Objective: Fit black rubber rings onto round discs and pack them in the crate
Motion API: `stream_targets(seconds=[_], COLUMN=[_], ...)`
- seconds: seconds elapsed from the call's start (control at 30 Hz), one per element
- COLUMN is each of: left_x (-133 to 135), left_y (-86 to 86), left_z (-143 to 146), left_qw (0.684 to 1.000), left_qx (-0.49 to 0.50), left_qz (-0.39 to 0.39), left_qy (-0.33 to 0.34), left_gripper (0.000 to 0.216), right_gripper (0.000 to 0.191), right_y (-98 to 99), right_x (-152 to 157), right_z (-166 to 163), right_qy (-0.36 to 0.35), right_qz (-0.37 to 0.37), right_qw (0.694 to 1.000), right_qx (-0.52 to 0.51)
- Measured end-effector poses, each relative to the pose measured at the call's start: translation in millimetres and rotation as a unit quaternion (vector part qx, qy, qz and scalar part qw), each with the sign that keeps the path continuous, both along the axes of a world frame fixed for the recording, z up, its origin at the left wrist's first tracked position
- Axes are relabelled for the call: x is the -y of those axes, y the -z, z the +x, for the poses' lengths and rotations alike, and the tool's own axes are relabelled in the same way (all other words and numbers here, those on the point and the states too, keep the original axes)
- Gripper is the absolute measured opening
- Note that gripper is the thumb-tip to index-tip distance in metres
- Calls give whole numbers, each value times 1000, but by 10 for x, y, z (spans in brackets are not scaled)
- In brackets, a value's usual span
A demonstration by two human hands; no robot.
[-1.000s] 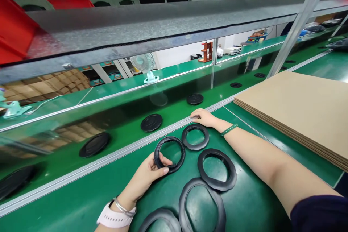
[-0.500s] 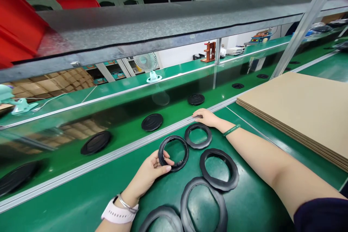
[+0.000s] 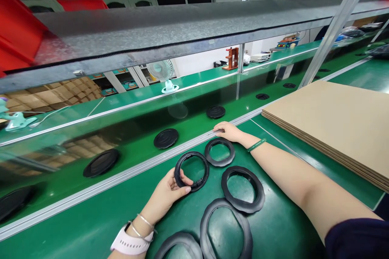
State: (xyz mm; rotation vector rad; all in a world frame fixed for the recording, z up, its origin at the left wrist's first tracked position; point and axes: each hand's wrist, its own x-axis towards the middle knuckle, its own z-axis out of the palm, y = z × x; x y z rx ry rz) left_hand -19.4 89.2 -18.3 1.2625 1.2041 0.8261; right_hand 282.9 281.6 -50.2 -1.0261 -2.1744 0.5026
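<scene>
My left hand point(image 3: 170, 192) is closed on the lower left side of a black ring point(image 3: 207, 172), thumb in front and fingers through its opening. The ring is tilted up over the green tabletop. My right hand point(image 3: 228, 131) lies on the metal rail point(image 3: 185, 144) along the table's far edge, fingers bent over it; nothing shows in it. Just below that hand lies another black ring point(image 3: 209, 160). Nearer to me are a thicker black ring point(image 3: 258, 204), a large thin black ring point(image 3: 204, 226) and a partly cut-off black ring point(image 3: 165, 247).
Beyond the rail, several black discs point(image 3: 165, 138) lie on a green conveyor belt point(image 3: 133, 145). Stacked cardboard sheets point(image 3: 331, 109) sit at right, by a slanted metal post point(image 3: 331, 36). A metal shelf point(image 3: 152, 28) with a red bin point(image 3: 18, 28) crosses above. A small fan point(image 3: 161, 71) stands behind.
The whole view has shifted slightly. My left hand still grips the same ring with little change in its tilt, and my right hand stays on the rail.
</scene>
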Motion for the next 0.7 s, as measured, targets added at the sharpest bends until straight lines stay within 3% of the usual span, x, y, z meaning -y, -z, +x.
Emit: stream_targets(seconds=[0.7], left_x=[-8], left_y=[44], left_z=[-34], left_qw=[999], left_qx=[-40], left_qz=[9], left_qy=[27], left_gripper=[37], right_gripper=[25], right_y=[-4], right_x=[25], right_z=[-7], right_qy=[10], right_qz=[-15], right_qw=[1000], right_qx=[1])
